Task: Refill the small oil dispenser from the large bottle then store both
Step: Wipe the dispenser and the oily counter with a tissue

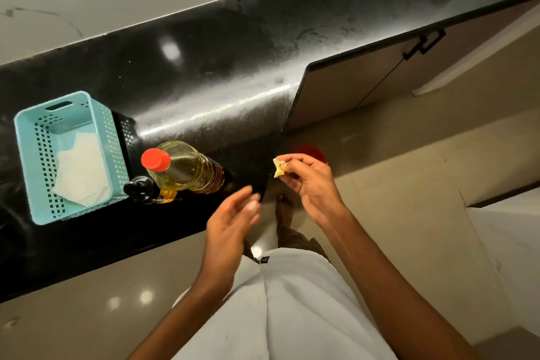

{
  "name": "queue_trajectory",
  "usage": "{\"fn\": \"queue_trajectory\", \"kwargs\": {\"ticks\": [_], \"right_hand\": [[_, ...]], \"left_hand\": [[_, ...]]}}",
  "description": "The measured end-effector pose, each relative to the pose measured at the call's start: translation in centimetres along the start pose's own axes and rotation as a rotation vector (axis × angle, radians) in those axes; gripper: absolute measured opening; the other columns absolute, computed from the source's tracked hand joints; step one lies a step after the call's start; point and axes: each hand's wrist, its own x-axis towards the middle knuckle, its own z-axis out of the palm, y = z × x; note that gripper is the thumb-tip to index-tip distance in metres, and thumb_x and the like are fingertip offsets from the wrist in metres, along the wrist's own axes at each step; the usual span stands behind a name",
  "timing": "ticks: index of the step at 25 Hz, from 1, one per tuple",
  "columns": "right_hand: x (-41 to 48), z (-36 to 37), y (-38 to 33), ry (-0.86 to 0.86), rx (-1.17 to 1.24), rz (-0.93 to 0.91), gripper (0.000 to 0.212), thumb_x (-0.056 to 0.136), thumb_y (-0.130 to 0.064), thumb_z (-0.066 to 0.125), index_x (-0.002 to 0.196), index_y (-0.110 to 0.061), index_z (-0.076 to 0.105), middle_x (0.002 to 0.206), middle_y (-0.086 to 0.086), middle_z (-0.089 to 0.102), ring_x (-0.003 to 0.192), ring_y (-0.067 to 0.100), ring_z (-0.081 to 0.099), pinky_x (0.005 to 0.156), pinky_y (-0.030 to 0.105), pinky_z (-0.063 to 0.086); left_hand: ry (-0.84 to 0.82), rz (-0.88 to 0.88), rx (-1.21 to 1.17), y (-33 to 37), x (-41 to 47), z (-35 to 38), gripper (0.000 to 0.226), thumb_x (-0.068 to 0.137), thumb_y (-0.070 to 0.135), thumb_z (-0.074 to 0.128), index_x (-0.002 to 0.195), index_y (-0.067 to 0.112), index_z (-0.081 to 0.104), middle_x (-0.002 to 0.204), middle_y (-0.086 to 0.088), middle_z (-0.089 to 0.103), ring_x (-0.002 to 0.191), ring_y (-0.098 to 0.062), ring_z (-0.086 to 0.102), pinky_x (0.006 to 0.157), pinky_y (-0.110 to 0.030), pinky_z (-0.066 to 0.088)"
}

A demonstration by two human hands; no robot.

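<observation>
Refill looks done; bottle (184, 166) and dispenser (143, 188) capped at left.
Right hand (306, 181) pinches scrap (278, 168), left hand (230, 222) slack; next, likely storing both.

The large bottle (190, 168) is clear ribbed plastic, holds pale yellow oil and is closed with a red cap. It stands upright on the black countertop (233, 90) near the front edge. The small oil dispenser (143, 188), black-topped with amber oil showing at its base, stands just beside it, next to the teal basket (114, 149).
</observation>
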Motion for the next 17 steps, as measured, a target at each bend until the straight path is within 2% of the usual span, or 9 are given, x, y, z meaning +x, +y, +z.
{"fn": "queue_trajectory", "kwargs": {"ticks": [2,5,7,9,11,12,15,17], "right_hand": [[-1.7,0.5,0.1,-0.049,0.077,0.025,0.016,0.095,0.005,0.065,0.102,-0.001,0.078,0.099,0.013,0.077,0.093,0.017,0.075,0.076,0.025,0.061],[-2.5,0.5,-1.0,0.014,0.064,-0.087,0.015,0.094,0.004,0.069,0.105,-0.001,0.079,0.1,0.016,0.079,0.093,0.022,0.077,0.079,0.029,0.062],[-2.4,-0.1,-1.6,0.068,-0.09,-0.231,0.016,0.093,0.003,0.071,0.103,-0.004,0.081,0.1,0.012,0.079,0.094,0.021,0.078,0.082,0.034,0.065],[-2.3,-0.9,-1.4,0.142,-0.41,-0.51,0.018,0.093,0.001,0.073,0.104,-0.008,0.083,0.103,0.003,0.076,0.097,0.018,0.075,0.086,0.037,0.064],[-2.5,-1.5,-0.5,0.163,-0.76,-0.797,0.024,0.096,-0.003,0.071,0.117,-0.009,0.08,0.114,0.0,0.071,0.106,0.015,0.069,0.091,0.034,0.061],[-2.4,-1.9,0.0,0.167,-0.891,-0.885,0.029,0.097,-0.004,0.069,0.125,-0.01,0.077,0.118,0.002,0.07,0.109,0.016,0.066,0.093,0.032,0.058],[-2.0,-3.3,0.8,0.225,-1.061,-0.993,0.032,0.102,-0.007,0.065,0.133,-0.012,0.073,0.11,0.005,0.069,0.1,0.02,0.061,0.083,0.034,0.056],[-1.7,-4.4,0.8,0.244,-1.081,-1.034,0.028,0.102,-0.007,0.066,0.128,-0.01,0.076,0.101,0.006,0.069,0.092,0.021,0.059,0.075,0.037,0.056]], "left_hand": [[-0.125,0.071,0.04,1.8,2.1,2.4,0.038,0.104,0.008,0.069,0.14,0.017,0.071,0.131,0.001,0.079,0.126,-0.013,0.073,0.106,-0.032,0.06],[-0.133,0.134,-0.001,3.4,4.4,4.8,0.031,0.097,0.003,0.075,0.127,0.011,0.079,0.119,-0.005,0.083,0.116,-0.02,0.078,0.101,-0.037,0.064],[-0.134,0.149,0.032,3.4,5.1,5.3,0.026,0.097,0.004,0.076,0.12,0.013,0.081,0.118,-0.009,0.082,0.113,-0.024,0.079,0.101,-0.043,0.064],[-0.174,0.143,0.029,3.2,5.9,5.8,0.022,0.103,0.006,0.07,0.121,0.01,0.081,0.12,-0.013,0.081,0.115,-0.029,0.079,0.103,-0.047,0.063],[-0.219,0.083,-0.012,3.2,6.5,6.6,0.025,0.11,0.01,0.06,0.127,0.005,0.078,0.12,-0.017,0.081,0.116,-0.033,0.078,0.103,-0.048,0.062],[-0.247,0.025,-0.025,3.3,6.6,7.1,0.028,0.113,0.014,0.054,0.128,0.006,0.077,0.118,-0.017,0.081,0.115,-0.033,0.078,0.103,-0.048,0.062],[-0.321,-0.209,-0.099,3.3,6.1,8.5,0.035,0.117,0.02,0.043,0.128,0.008,0.075,0.108,-0.014,0.082,0.103,-0.026,0.079,0.1,-0.045,0.058],[-0.37,-0.313,-0.151,2.8,6.4,8.5,0.036,0.116,0.021,0.044,0.133,0.005,0.072,0.118,-0.016,0.08,0.112,-0.028,0.075,0.107,-0.049,0.054]]}}
